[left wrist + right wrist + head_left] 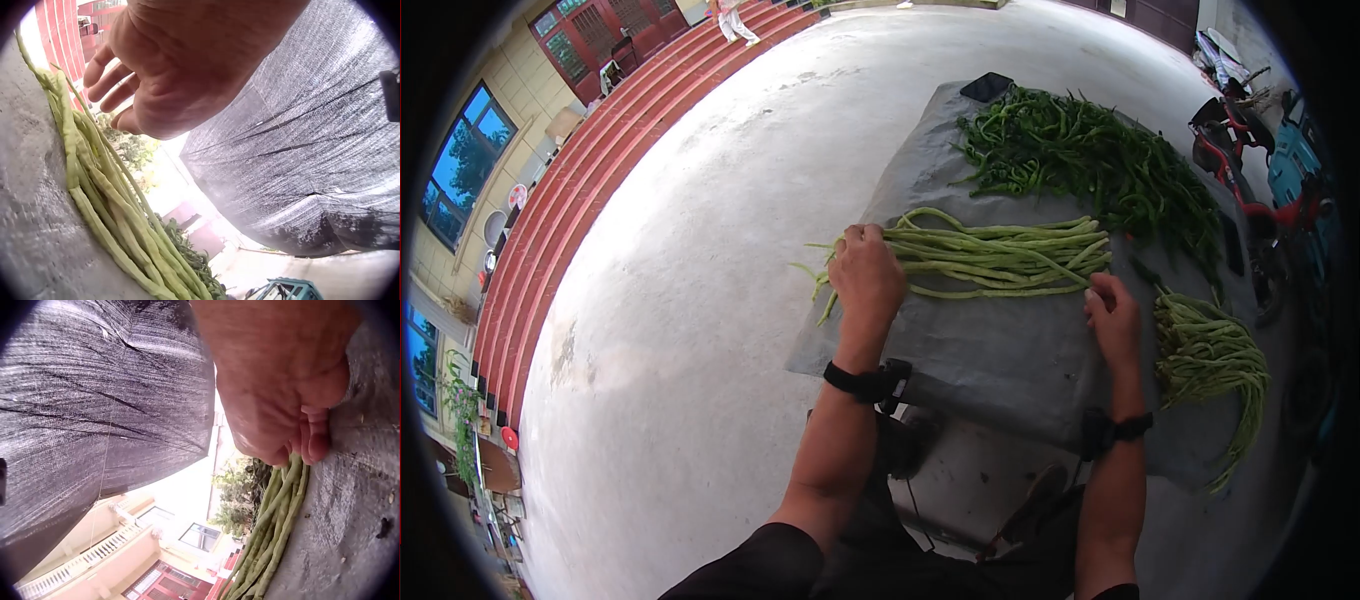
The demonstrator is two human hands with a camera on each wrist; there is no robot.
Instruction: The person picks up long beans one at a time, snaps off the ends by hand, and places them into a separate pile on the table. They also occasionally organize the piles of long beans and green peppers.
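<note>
A long bundle of pale green yardlong beans [1000, 255] lies crosswise on the grey sheet [990, 345]. Over its left end is my left hand [867, 275], back upward. In the left wrist view, the fingers of this left hand [156, 87] are loosely bent beside the bean tips, with nothing gripped. At the bundle's other end, my right hand [1113, 315] has its fingertips right at the bean ends. From the right wrist view, bent fingers [317, 440] cover the ends of the beans [275, 519]; whether they pinch any, I cannot tell.
A wide heap of green peppers [1090, 150] covers the far right of the sheet. A second bunch of yardlong beans [1210, 350] hangs over the right edge. A dark flat object [987, 87] sits at the far corner. Red steps [590, 200] run along the left.
</note>
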